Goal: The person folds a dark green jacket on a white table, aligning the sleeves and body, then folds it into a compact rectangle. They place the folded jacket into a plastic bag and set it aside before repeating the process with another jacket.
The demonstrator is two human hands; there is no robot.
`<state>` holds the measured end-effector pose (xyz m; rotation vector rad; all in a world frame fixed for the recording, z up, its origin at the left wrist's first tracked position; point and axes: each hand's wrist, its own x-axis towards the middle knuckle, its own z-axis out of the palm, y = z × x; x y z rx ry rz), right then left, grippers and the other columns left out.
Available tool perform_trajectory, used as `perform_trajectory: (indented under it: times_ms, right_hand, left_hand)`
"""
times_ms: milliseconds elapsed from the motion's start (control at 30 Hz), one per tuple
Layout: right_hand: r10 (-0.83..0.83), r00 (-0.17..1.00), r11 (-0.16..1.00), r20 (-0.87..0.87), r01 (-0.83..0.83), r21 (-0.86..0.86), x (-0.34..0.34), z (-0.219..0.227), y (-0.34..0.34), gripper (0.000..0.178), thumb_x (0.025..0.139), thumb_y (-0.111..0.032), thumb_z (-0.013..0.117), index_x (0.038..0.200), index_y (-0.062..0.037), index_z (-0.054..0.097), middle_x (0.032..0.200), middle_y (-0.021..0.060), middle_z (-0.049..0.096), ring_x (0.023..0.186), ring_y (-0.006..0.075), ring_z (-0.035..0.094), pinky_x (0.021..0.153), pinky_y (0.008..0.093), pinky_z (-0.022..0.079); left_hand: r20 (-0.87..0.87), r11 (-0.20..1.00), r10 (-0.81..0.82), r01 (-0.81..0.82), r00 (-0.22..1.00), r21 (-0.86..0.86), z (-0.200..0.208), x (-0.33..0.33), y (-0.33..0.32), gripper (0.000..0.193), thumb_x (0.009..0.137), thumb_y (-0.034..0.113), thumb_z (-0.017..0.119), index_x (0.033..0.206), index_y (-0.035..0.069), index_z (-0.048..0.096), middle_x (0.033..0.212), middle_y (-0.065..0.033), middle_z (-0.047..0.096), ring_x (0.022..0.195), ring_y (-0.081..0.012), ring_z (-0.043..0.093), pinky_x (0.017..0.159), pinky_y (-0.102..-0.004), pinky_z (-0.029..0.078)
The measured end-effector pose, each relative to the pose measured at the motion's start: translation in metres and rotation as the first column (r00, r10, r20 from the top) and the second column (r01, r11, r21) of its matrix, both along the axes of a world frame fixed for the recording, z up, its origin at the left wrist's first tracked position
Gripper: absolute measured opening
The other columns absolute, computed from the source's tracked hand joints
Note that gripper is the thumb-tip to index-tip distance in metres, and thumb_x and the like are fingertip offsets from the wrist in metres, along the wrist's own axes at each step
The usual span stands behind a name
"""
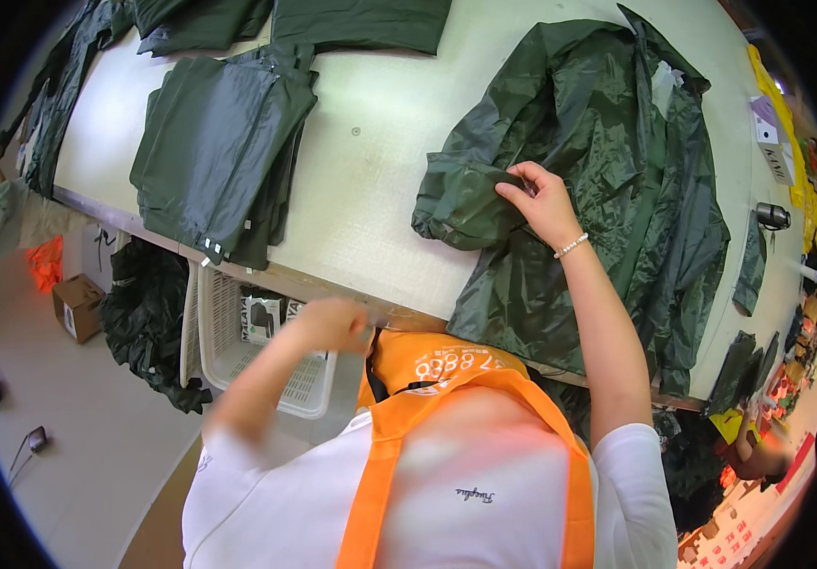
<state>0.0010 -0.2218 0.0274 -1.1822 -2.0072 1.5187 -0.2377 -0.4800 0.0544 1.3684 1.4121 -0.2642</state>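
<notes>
A dark green, shiny rain jacket (569,123) lies spread on the right part of the table. One sleeve (470,194) is bunched and folded toward the middle. At that sleeve's end, the thumb and forefinger of my right hand (549,204) pinch the fabric; a beaded bracelet circles the wrist. My left hand (332,324) is off the table's near edge, in front of my orange apron (437,356). Motion smears its fingers, and I cannot make out anything in it.
Folded dark green garments (219,152) lie in a stack on the pale table (370,142). Below the near edge stands a white plastic basket (309,403) with small packages. Dark garments (147,322) hang beside it. A cardboard box (78,308) sits on the floor.
</notes>
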Motion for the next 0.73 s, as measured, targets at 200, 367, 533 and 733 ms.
perform_trajectory:
  times_ms: [200,367,533,733]
  right_hand:
    - [0.024,0.999,1.000,-0.022,-0.024,0.002,0.003,0.006,-0.005,0.020,0.078,-0.010,0.074,0.084,0.0012,0.058,0.072,-0.0040,0.048,0.064,0.0051,0.040,0.060,0.0211,0.036]
    - [0.067,0.998,0.998,-0.018,-0.067,0.006,0.008,0.027,-0.007,0.019,0.078,-0.009,0.073,0.083,0.0017,0.057,0.075,-0.0038,0.047,0.064,0.0051,0.039,0.059,0.0206,0.035]
    - [-0.051,0.992,0.998,-0.113,0.055,0.029,0.017,0.036,-0.011,0.026,0.078,-0.008,0.073,0.098,-0.0007,0.058,0.089,0.0004,0.053,0.071,0.0056,0.046,0.065,0.0211,0.042]
    - [-0.054,0.994,0.921,0.091,0.014,0.389,0.006,0.063,-0.039,0.024,0.087,-0.016,0.061,0.104,-0.0040,0.048,0.104,0.0116,0.050,0.081,0.0251,0.059,0.074,0.0324,0.049]
  left_hand:
    - [0.261,0.664,0.396,-0.471,0.881,0.581,-0.010,0.015,0.030,0.029,0.080,0.021,0.068,0.102,0.004,0.062,0.097,-0.0137,0.065,0.096,-0.0310,0.060,0.084,-0.0391,0.047]
    - [0.451,0.119,0.203,-0.479,0.869,0.870,-0.021,0.023,0.168,0.036,0.081,0.019,0.065,0.112,0.003,0.062,0.109,-0.0141,0.064,0.101,-0.0328,0.059,0.090,-0.0368,0.045]
    - [0.654,0.714,0.396,-0.664,0.645,0.222,-0.023,0.023,0.204,0.020,0.084,0.017,0.064,0.091,0.000,0.069,0.084,-0.0032,0.067,0.083,-0.0112,0.059,0.076,-0.0262,0.046]
    - [0.671,0.668,0.533,-0.743,0.516,0.041,-0.014,0.033,0.203,0.023,0.087,0.020,0.064,0.094,-0.001,0.069,0.082,-0.0013,0.066,0.074,-0.0063,0.058,0.066,-0.0220,0.046]
